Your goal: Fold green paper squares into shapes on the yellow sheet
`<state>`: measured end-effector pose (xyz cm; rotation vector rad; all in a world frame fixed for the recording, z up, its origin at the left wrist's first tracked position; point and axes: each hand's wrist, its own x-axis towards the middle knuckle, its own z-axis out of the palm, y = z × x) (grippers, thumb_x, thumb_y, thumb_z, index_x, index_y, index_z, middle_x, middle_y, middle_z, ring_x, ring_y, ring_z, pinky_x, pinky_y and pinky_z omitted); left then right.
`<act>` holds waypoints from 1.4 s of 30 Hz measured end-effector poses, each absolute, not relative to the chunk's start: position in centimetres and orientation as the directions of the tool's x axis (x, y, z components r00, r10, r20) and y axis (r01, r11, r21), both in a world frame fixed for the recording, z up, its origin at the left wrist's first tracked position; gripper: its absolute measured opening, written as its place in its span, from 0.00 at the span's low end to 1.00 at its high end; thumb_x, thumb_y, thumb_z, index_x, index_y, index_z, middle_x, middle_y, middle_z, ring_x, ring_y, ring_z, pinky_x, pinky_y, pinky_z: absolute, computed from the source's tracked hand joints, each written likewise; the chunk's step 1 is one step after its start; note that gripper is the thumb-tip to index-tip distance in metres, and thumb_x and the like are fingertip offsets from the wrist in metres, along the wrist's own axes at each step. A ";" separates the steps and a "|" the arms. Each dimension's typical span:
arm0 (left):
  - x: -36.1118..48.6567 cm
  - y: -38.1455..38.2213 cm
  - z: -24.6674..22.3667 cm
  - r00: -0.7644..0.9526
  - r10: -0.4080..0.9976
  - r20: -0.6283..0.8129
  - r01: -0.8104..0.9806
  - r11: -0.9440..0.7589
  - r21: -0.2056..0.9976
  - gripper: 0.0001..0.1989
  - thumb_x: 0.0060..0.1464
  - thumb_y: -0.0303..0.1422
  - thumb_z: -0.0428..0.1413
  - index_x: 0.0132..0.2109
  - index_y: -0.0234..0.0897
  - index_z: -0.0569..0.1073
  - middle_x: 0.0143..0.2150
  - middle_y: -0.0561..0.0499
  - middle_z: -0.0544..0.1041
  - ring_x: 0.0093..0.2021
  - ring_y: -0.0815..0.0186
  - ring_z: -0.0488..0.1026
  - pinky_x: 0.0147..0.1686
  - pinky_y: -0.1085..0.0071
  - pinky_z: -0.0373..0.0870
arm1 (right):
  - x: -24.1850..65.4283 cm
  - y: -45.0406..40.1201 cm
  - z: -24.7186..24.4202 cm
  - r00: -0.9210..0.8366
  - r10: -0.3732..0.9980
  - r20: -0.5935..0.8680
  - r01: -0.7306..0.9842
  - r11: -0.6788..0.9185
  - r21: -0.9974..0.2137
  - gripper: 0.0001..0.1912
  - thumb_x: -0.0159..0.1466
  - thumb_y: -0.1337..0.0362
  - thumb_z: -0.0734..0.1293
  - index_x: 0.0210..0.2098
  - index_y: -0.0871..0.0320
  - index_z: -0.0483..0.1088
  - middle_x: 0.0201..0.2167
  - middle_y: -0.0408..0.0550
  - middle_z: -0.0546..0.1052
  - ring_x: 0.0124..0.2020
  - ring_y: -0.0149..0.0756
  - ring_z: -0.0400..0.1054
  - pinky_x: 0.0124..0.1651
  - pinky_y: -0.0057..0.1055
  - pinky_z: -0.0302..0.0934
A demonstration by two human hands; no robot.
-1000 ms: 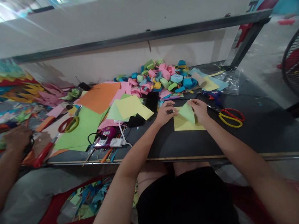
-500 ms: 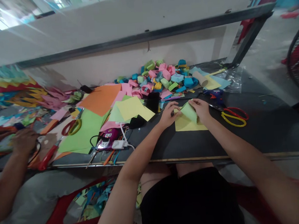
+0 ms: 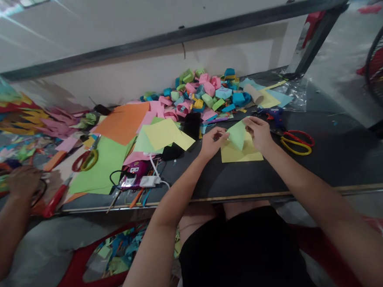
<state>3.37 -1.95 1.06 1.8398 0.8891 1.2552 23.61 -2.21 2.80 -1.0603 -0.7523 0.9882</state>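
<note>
A small piece of light green paper [image 3: 237, 135] is held up between my two hands, tilted with one corner pointing down. My left hand [image 3: 213, 142] pinches its left edge, and my right hand [image 3: 259, 132] grips its upper right corner. Under it a yellow sheet of paper [image 3: 241, 154] lies flat on the dark table [image 3: 340, 163]. To the right of my right hand rest scissors [image 3: 298, 142] with one red and one yellow handle. Just behind them is a blue glue gun [image 3: 273, 115].
A heap of folded paper pieces [image 3: 204, 94] stands at the back. On the left lie orange paper [image 3: 124, 122], green sheets [image 3: 95, 167], more scissors [image 3: 86, 159] and a purple power strip [image 3: 136, 173] with a white plug. A co-worker's hand [image 3: 23, 183] works at far left.
The green paper has been lifted and turned, so more of its face shows, hanging corner down. Both hands stay on it. The camera view has shifted slightly.
</note>
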 end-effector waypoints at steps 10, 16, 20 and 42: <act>3.5 -2.3 1.1 0.211 0.865 0.454 0.220 -0.495 0.840 0.19 0.59 0.50 0.64 0.33 0.40 0.73 0.36 0.51 0.80 0.30 0.71 0.70 0.32 0.70 0.68 | 23.6 -2.5 3.2 0.358 0.931 0.071 -0.235 0.164 -0.958 0.17 0.45 0.55 0.83 0.26 0.52 0.76 0.26 0.41 0.78 0.23 0.28 0.63 0.27 0.31 0.62; 3.7 -2.1 0.6 0.170 0.890 0.424 0.169 -0.450 0.877 0.19 0.57 0.48 0.66 0.36 0.40 0.69 0.36 0.52 0.79 0.30 0.72 0.71 0.32 0.71 0.69 | 23.2 -3.3 4.1 0.341 0.916 0.210 -0.212 0.292 -0.932 0.19 0.43 0.55 0.85 0.24 0.53 0.74 0.24 0.41 0.76 0.24 0.30 0.65 0.29 0.33 0.62; 3.7 -1.6 0.2 0.127 0.929 0.348 0.031 -0.355 0.934 0.22 0.53 0.49 0.69 0.47 0.39 0.75 0.37 0.51 0.81 0.32 0.70 0.75 0.33 0.71 0.71 | 23.1 -3.5 4.4 0.287 0.900 0.328 -0.271 0.405 -0.873 0.23 0.39 0.51 0.86 0.23 0.52 0.74 0.24 0.40 0.77 0.24 0.30 0.67 0.30 0.33 0.65; 2.5 -1.1 1.2 0.062 0.915 0.400 0.034 -0.402 0.915 0.23 0.53 0.54 0.65 0.43 0.39 0.85 0.38 0.48 0.84 0.37 0.63 0.78 0.42 0.66 0.74 | 22.8 -2.8 2.9 0.221 0.960 0.174 -0.329 0.242 -0.913 0.29 0.36 0.46 0.86 0.28 0.53 0.74 0.23 0.36 0.79 0.24 0.28 0.75 0.32 0.26 0.75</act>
